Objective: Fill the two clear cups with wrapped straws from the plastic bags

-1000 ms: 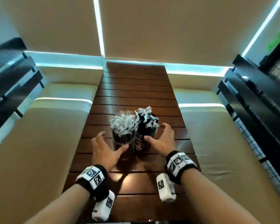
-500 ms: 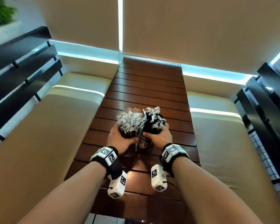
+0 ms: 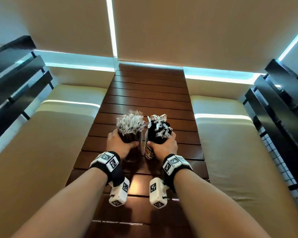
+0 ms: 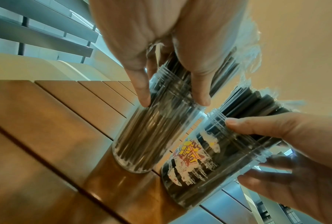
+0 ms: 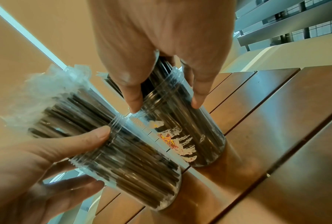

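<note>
Both clear cups stand side by side, apart, on the slatted wooden table (image 3: 150,93), the plain cup (image 4: 147,136) left and the printed cup (image 4: 203,159) right, each packed with dark wrapped straws (image 3: 130,121) whose crinkly wrapper ends fan out above the rim. Thin plastic like this is probably light, slick and easily squashed, and a full load makes it top-heavy, so the ribbed band under the rim looks like the safest hold. There the left hand (image 3: 120,144) curls round the plain cup, and the right hand (image 3: 163,146) wraps the printed one, thumbs facing inward.
</note>
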Available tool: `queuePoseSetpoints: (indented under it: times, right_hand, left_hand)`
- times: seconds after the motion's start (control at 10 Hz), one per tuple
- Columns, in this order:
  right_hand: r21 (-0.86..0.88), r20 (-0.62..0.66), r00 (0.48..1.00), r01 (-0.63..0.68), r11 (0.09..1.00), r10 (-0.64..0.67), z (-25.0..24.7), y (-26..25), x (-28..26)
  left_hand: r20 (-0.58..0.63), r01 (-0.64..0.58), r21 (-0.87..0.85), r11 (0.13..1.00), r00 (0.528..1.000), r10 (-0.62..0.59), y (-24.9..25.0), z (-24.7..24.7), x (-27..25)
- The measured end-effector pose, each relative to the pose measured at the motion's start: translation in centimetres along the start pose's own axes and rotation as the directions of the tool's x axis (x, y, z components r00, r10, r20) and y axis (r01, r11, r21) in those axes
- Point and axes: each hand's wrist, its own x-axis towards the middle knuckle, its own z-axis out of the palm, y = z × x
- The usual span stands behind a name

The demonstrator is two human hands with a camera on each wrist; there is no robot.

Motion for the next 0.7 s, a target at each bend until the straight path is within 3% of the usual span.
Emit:
queuePoseSetpoints:
  times: [0.4,0.6,0.7]
  right_hand:
    - [0.021,-0.037,0.999,-0.038,0.999,0.038,1.6,-2.6,5.6]
    - [0.069,0.034,0.997,-0.078,0.995,0.076,-0.5,-3.0,4.6]
    - [0.139,-0.023,1.000,0.005,0.990,-0.002,-3.0,-2.3,2.4]
  left_hand:
    - [-0.036,-0.142,-0.064,0.988,0.990,0.139,0.4,2.0,5.5]
    - [0.109,-0.069,-0.035,0.997,0.991,0.073,0.7,0.8,5.2]
    - [0.123,-0.051,0.050,0.997,0.991,0.044,-0.4,-0.9,3.2]
